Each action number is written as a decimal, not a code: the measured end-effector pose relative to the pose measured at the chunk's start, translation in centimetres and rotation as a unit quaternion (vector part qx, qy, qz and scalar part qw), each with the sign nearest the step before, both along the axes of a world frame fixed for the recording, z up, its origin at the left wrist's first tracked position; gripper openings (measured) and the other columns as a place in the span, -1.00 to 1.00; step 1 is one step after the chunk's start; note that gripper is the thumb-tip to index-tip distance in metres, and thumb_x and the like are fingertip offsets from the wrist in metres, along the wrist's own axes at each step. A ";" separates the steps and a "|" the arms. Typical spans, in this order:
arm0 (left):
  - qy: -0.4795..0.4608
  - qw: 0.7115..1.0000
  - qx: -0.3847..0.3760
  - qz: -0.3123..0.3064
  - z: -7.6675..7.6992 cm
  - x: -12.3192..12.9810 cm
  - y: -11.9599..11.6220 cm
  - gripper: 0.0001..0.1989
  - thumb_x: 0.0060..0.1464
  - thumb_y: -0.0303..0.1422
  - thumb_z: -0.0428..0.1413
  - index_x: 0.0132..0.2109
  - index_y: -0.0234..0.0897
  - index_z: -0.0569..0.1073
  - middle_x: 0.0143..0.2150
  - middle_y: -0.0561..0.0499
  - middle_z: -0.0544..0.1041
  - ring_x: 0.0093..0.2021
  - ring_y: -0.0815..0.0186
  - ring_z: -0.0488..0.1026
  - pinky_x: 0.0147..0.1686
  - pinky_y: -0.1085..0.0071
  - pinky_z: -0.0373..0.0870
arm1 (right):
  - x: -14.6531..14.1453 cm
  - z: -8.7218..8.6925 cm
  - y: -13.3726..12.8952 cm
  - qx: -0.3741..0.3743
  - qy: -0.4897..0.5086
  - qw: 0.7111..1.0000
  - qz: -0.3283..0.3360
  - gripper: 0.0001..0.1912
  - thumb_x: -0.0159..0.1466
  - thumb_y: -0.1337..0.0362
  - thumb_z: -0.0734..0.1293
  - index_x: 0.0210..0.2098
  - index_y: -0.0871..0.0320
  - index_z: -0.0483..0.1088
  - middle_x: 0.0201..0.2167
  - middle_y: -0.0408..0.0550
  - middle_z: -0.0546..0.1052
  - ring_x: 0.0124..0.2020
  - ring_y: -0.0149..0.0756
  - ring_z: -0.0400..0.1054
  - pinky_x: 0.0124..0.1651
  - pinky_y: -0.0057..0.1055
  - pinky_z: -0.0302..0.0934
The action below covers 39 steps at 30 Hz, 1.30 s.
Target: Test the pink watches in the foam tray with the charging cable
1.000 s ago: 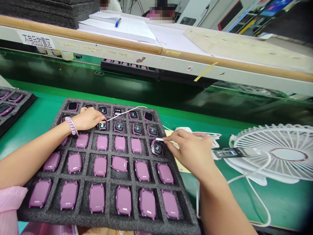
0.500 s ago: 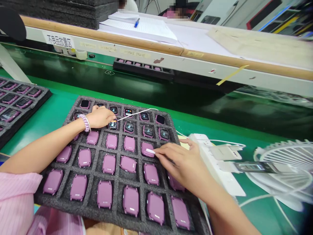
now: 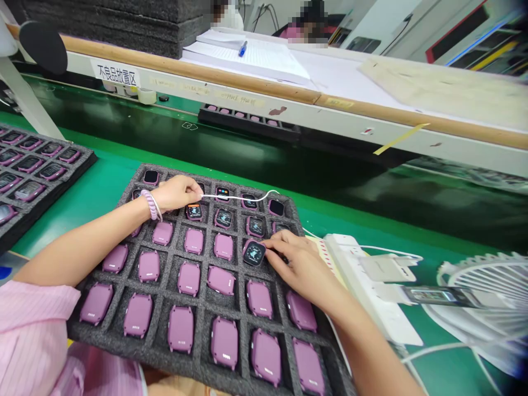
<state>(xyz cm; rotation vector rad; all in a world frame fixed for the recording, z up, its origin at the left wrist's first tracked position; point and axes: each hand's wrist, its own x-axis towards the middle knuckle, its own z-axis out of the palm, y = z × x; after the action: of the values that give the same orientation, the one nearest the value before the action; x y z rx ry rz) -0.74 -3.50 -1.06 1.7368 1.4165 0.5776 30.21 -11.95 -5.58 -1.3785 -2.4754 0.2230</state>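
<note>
A dark grey foam tray (image 3: 164,308) holds rows of purple smartwatch bodies. In the two far rows they lie screen up, several of them lit; nearer ones show purple backs. My left hand (image 3: 178,193), over the far rows, pinches a thin white cable (image 3: 237,198) that runs right across the tray. Just below that hand, one watch (image 3: 193,211) shows an orange bar on its screen. My right hand (image 3: 295,256) grips the edge of a smartwatch (image 3: 254,253) between thumb and fingers, its lit screen facing up, at a third-row compartment.
Another tray of watches (image 3: 28,170) sits at the left. Right of the main tray are a white power strip (image 3: 371,286) with chargers and a white fan (image 3: 490,286). A shelf (image 3: 264,93) with papers and a blue pen (image 3: 243,49) crosses behind; a further tray (image 3: 247,122) lies beneath it.
The watch at my right hand was back up with a small white piece against it; now it is screen up and lit. My left hand has shifted slightly, and the cable hangs differently.
</note>
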 end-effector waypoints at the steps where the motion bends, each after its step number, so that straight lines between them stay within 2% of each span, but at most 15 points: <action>1: -0.057 0.998 0.015 0.018 0.5 -0.7 0.0 -0.83 0.03 -0.34 0.15 -0.26 -0.37 0.53 -0.29 -0.05 0.56 -0.26 0.27 0.45 -0.12 0.31 0.34 | 0.1 0.0 0.0 0.000 0.005 1.000 0.002 -0.66 0.41 0.21 0.12 -0.16 0.11 0.52 -0.30 0.02 0.46 -0.25 -0.16 0.39 -0.17 -0.19 0.19; 4: -0.143 0.983 0.102 0.053 2.9 -3.6 -1.2 -0.77 0.01 -0.27 0.19 -0.24 -0.37 0.52 -0.29 -0.03 0.54 -0.29 0.32 0.42 -0.19 0.38 0.34 | 0.6 -0.4 0.2 0.014 0.017 1.000 0.011 -0.65 0.42 0.18 0.12 -0.16 0.11 0.52 -0.29 0.01 0.46 -0.26 -0.15 0.40 -0.17 -0.18 0.21; 6: -0.103 0.984 0.135 0.048 4.4 -5.9 -2.9 -0.75 0.02 -0.23 0.20 -0.24 -0.35 0.53 -0.30 -0.01 0.54 -0.30 0.33 0.41 -0.20 0.39 0.33 | 1.0 -0.8 0.4 0.028 0.019 0.999 0.025 -0.65 0.43 0.16 0.12 -0.16 0.11 0.51 -0.28 0.02 0.46 -0.25 -0.14 0.41 -0.19 -0.18 0.21; 8: -0.031 0.991 0.131 0.023 5.0 -7.9 -5.0 -0.75 0.04 -0.20 0.19 -0.27 -0.33 0.54 -0.31 -0.01 0.55 -0.29 0.31 0.42 -0.20 0.39 0.33 | 1.3 -1.2 0.6 0.041 0.017 0.998 0.043 -0.64 0.44 0.14 0.12 -0.15 0.11 0.51 -0.29 0.02 0.46 -0.26 -0.13 0.41 -0.24 -0.20 0.20; 10: 0.029 0.994 0.107 -0.002 4.6 -9.4 -7.0 -0.74 0.07 -0.17 0.17 -0.29 -0.30 0.54 -0.31 -0.01 0.57 -0.27 0.28 0.44 -0.18 0.38 0.35 | 1.5 -1.5 0.8 0.049 0.014 0.997 0.053 -0.63 0.45 0.12 0.12 -0.16 0.11 0.51 -0.30 0.01 0.45 -0.29 -0.12 0.40 -0.26 -0.20 0.19; 13: 0.076 0.995 0.065 -0.021 2.8 -10.8 -9.4 -0.72 0.12 -0.13 0.11 -0.26 -0.26 0.54 -0.24 -0.01 0.60 -0.21 0.23 0.48 -0.13 0.34 0.36 | 1.7 -1.9 0.9 0.052 0.017 0.997 0.057 -0.63 0.45 0.11 0.12 -0.16 0.10 0.51 -0.28 0.01 0.46 -0.29 -0.11 0.40 -0.24 -0.16 0.21; 18: 0.192 0.977 0.079 -0.043 0.6 -11.3 -11.1 -0.81 0.19 -0.23 0.08 -0.25 -0.21 0.52 -0.20 0.03 0.60 -0.13 0.22 0.47 0.05 0.23 0.27 | 1.6 -1.8 0.9 0.038 0.009 0.998 0.057 -0.65 0.44 0.11 0.13 -0.14 0.09 0.50 -0.27 0.01 0.47 -0.27 -0.10 0.41 -0.23 -0.15 0.22; 20: 0.251 0.961 0.109 -0.043 0.4 -11.2 -11.3 -0.83 0.21 -0.25 0.08 -0.23 -0.19 0.52 -0.15 0.01 0.58 -0.11 0.19 0.44 0.03 0.21 0.27 | 1.4 -1.4 0.7 0.037 0.002 0.998 0.054 -0.64 0.44 0.13 0.12 -0.14 0.11 0.50 -0.28 0.01 0.46 -0.26 -0.11 0.40 -0.22 -0.16 0.21; 23: 0.349 0.922 0.160 -0.058 0.8 -11.0 -11.4 -0.81 0.21 -0.23 0.11 -0.10 -0.17 0.52 -0.05 -0.06 0.55 -0.07 0.09 0.41 -0.04 0.16 0.29 | 0.8 -0.6 0.3 0.051 -0.014 0.998 0.044 -0.64 0.46 0.17 0.10 -0.13 0.13 0.51 -0.28 0.01 0.46 -0.24 -0.13 0.40 -0.16 -0.15 0.18; 27: 0.447 0.855 0.236 -0.120 1.3 -10.3 -11.3 -0.75 0.23 -0.30 0.08 0.02 -0.20 0.48 -0.02 -0.16 0.56 0.01 -0.05 0.40 0.07 -0.01 0.24 | 0.2 0.0 0.1 0.083 -0.042 0.995 0.040 -0.62 0.46 0.23 0.08 -0.16 0.12 0.52 -0.26 0.01 0.48 -0.22 -0.14 0.41 -0.06 -0.10 0.12; 29: 0.451 0.843 0.246 -0.158 1.4 -9.9 -11.0 -0.76 0.24 -0.34 0.03 0.01 -0.20 0.49 -0.05 -0.18 0.58 0.00 -0.05 0.42 0.11 -0.04 0.21 | 0.1 0.1 0.0 0.089 -0.057 0.994 0.038 -0.63 0.45 0.25 0.08 -0.18 0.11 0.52 -0.26 0.01 0.49 -0.21 -0.13 0.41 -0.03 -0.10 0.10; 32: 0.419 0.862 0.235 -0.163 1.4 -10.1 -10.2 -0.70 0.26 -0.30 -0.02 0.04 -0.18 0.50 -0.05 -0.18 0.59 -0.03 0.00 0.47 0.11 0.00 0.23 | -0.2 0.5 -0.1 0.094 -0.081 0.992 0.032 -0.65 0.43 0.28 0.10 -0.26 0.11 0.50 -0.28 0.01 0.50 -0.24 -0.13 0.40 -0.06 -0.11 0.07; 34: 0.378 0.893 0.208 -0.129 1.4 -10.7 -9.5 -0.62 0.27 -0.17 -0.04 0.12 -0.18 0.46 -0.04 -0.15 0.60 -0.03 0.03 0.49 0.10 0.06 0.27 | -0.5 1.2 -0.4 0.126 -0.102 0.987 0.010 -0.65 0.42 0.30 0.10 -0.32 0.12 0.47 -0.31 0.01 0.51 -0.26 -0.12 0.40 -0.05 -0.09 0.04; 37: 0.293 0.942 0.146 -0.071 1.3 -11.9 -8.5 -0.44 0.25 0.05 -0.08 0.17 -0.21 0.43 -0.06 -0.10 0.61 -0.04 0.06 0.51 0.02 0.20 0.35 | -1.5 2.8 -1.1 0.215 -0.129 0.966 -0.061 -0.64 0.47 0.31 0.09 -0.33 0.16 0.46 -0.31 0.05 0.53 -0.28 -0.08 0.41 0.04 0.01 -0.04; 39: 0.250 0.959 0.129 -0.028 0.9 -12.5 -7.8 -0.39 0.25 0.11 -0.15 0.11 -0.22 0.48 -0.03 -0.09 0.61 -0.03 0.07 0.51 -0.01 0.26 0.37 | -2.4 3.8 -1.5 0.240 -0.113 0.963 -0.053 -0.64 0.50 0.28 0.10 -0.30 0.16 0.46 -0.28 0.06 0.55 -0.27 -0.08 0.43 0.06 0.00 -0.07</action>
<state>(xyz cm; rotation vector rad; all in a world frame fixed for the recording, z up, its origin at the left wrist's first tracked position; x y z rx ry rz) -13.21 -11.31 -0.13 2.2344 1.6816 0.3090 27.85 -13.50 -1.83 -1.3676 -2.3900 -0.5518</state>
